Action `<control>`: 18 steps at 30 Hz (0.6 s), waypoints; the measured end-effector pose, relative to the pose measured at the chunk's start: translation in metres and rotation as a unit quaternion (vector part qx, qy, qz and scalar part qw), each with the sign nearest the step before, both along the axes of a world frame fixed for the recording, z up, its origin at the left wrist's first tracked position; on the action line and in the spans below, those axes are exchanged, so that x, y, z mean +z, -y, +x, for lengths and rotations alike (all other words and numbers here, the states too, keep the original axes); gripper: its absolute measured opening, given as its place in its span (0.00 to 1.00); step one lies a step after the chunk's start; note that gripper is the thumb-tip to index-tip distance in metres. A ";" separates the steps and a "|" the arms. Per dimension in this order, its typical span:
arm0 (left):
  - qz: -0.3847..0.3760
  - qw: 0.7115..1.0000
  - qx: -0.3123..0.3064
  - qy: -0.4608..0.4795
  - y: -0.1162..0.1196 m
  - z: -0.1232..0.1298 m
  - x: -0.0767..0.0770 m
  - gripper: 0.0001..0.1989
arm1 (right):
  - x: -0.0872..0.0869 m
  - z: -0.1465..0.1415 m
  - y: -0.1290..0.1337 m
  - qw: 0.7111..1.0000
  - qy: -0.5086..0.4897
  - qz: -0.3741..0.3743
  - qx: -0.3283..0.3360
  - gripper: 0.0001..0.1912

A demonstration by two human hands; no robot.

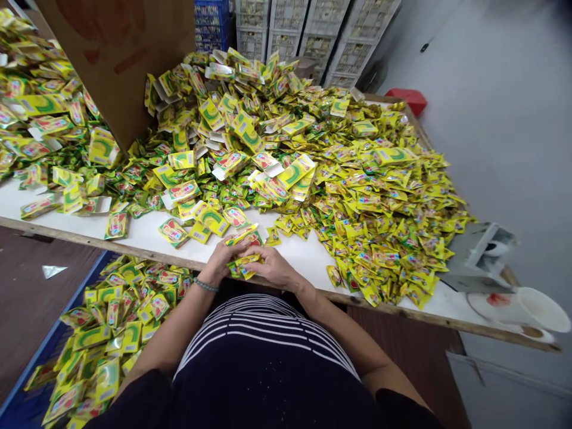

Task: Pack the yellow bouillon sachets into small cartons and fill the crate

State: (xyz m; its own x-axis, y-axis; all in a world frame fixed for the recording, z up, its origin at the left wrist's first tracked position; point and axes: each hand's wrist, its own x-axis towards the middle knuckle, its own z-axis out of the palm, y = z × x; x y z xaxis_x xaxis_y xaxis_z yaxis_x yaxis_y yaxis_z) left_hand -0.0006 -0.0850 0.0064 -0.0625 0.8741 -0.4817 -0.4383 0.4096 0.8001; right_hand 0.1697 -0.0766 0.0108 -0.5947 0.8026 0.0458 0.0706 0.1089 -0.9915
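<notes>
At the table's front edge, my left hand (221, 260) is closed around a small yellow-green box (248, 236) with a red picture. A white flap sticks out at the box's right end. Close beside it, my right hand (276, 269) pinches small yellow-green sachets (245, 266) below the box; how many is hidden by the fingers. Just beyond the hands lie several similar small boxes (211, 218), some with open flaps. A large heap of loose yellow sachets (379, 202) spreads to the right.
A blue crate (58, 339) full of boxes stands below the table (138, 238) at left. A brown cardboard panel (111, 53) rises from the pile. On the right are a grey metal device (473, 262) and a white bowl (543, 310). Stacked white crates (286, 36) stand behind.
</notes>
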 end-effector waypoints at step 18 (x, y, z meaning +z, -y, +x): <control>0.102 0.994 -0.018 -0.039 0.007 0.006 0.006 0.25 | 0.018 0.052 -0.063 0.984 0.113 0.067 -0.119 0.12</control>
